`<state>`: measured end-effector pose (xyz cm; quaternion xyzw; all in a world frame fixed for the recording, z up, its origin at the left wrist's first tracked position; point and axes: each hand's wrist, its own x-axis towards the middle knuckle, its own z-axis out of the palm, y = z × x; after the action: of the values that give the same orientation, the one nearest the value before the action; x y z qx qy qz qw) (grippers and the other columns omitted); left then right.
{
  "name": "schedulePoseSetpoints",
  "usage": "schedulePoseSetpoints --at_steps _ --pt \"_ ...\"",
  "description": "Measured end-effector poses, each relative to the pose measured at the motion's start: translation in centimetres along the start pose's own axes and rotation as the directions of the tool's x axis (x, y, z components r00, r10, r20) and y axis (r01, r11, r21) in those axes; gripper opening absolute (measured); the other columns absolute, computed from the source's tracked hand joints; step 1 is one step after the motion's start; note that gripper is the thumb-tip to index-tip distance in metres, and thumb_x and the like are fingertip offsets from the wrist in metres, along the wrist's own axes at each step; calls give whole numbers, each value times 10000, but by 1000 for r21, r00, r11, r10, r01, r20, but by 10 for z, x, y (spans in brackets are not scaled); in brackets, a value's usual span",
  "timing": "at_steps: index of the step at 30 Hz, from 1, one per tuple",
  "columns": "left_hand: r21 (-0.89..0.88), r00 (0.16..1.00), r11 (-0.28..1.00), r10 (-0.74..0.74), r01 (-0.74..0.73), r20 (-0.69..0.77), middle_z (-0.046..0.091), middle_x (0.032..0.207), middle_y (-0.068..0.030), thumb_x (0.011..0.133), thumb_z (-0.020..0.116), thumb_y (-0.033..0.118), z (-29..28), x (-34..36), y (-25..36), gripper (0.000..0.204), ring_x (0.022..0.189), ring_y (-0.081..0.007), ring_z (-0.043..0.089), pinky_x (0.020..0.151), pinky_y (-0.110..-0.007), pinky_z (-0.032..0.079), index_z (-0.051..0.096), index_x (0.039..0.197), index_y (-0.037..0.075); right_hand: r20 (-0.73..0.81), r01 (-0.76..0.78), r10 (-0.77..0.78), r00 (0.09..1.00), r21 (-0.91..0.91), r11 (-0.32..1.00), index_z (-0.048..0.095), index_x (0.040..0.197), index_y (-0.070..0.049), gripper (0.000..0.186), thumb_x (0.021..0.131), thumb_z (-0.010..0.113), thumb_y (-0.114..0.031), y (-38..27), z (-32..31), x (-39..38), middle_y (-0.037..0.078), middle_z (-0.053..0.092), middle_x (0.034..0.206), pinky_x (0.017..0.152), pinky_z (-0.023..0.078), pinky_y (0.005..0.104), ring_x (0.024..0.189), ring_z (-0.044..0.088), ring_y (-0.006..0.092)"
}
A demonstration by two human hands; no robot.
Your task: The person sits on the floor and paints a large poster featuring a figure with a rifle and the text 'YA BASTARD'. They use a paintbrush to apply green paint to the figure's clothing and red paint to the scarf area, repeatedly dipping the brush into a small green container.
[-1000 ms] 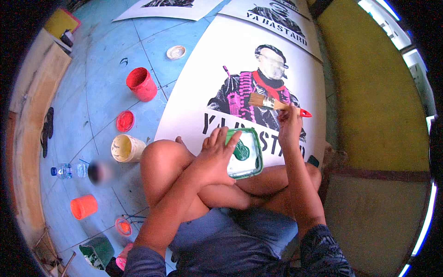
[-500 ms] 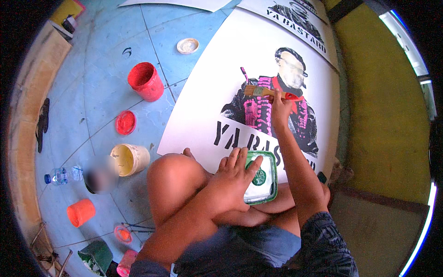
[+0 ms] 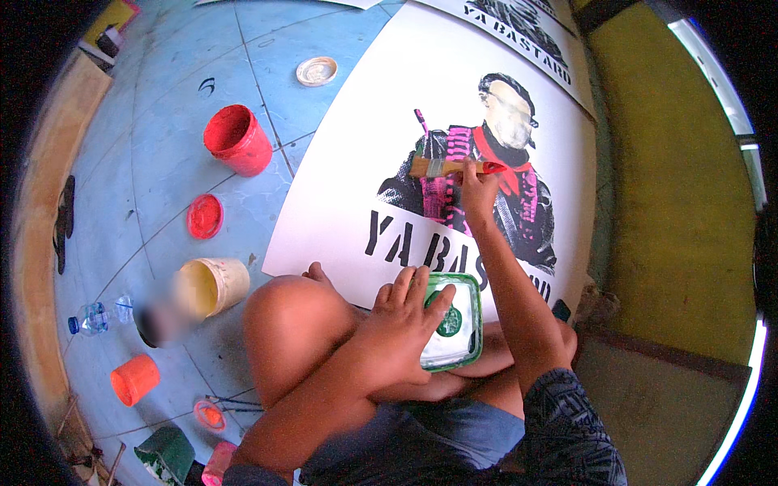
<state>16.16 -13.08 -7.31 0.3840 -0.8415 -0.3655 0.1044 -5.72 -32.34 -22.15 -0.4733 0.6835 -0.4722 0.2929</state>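
Note:
My left hand grips a square white container with a green rim and a blob of green paint inside, held over my crossed legs. With fingers closed on a wide bristled paintbrush, red at its handle's tip, my right hand is over the figure printed on a white paper sheet. The bristles lie at the left of the figure's chest, among black and pink areas beside a red scarf; I cannot tell whether they touch. Large black stencilled lettering runs below the figure, partly hidden by the container and my arm.
On the blue tiled floor at left stand red, orange and cream pots, lids, a plastic bottle, brushes and a green tub. More sheets lie beyond. A yellow board borders the right.
My right hand and the brush have moved leftward and up across the figure. My left hand has lowered the green-rimmed container toward my lap, still gripping it. The view has shifted slightly.

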Motion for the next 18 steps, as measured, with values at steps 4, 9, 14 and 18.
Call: schedulePoseSetpoints --at_steps 4,9,14,18 --pt "-24 1000 1000 0 0 -8 256 1401 -350 584 779 355 0 -1 0 1007 1319 -495 238 1042 -561 270 305 1406 20 18 -10 8 1000 111 994 652 752 50 337 920 544 -222 -9 -3 -1 60 641 661 577 448 321 600 582 148" --pt "-11 1000 1000 17 -17 21 261 1392 -354 591 774 389 -2 1 1 1000 1307 -488 246 1035 -554 276 315 1394 8 -45 70 -63 997 157 985 657 760 42 325 917 551 -222 -17 1 16 61 639 657 581 447 321 603 582 147" --pt "-38 1000 999 21 -22 -17 270 1377 -368 626 734 537 -4 -1 5 1023 1302 -497 249 1038 -553 271 324 1380 -19 8 39 -39 999 -40 998 660 757 27 325 920 548 -231 -7 0 9 67 640 652 560 451 328 595 591 154" --pt "-27 1000 999 25 -25 -6 275 1372 -377 639 712 586 -2 -2 1 1033 1304 -502 251 1046 -550 266 328 1375 -29 151 -26 16 988 61 998 655 790 36 313 943 544 -215 -11 -2 -12 62 643 679 547 454 267 610 599 129"
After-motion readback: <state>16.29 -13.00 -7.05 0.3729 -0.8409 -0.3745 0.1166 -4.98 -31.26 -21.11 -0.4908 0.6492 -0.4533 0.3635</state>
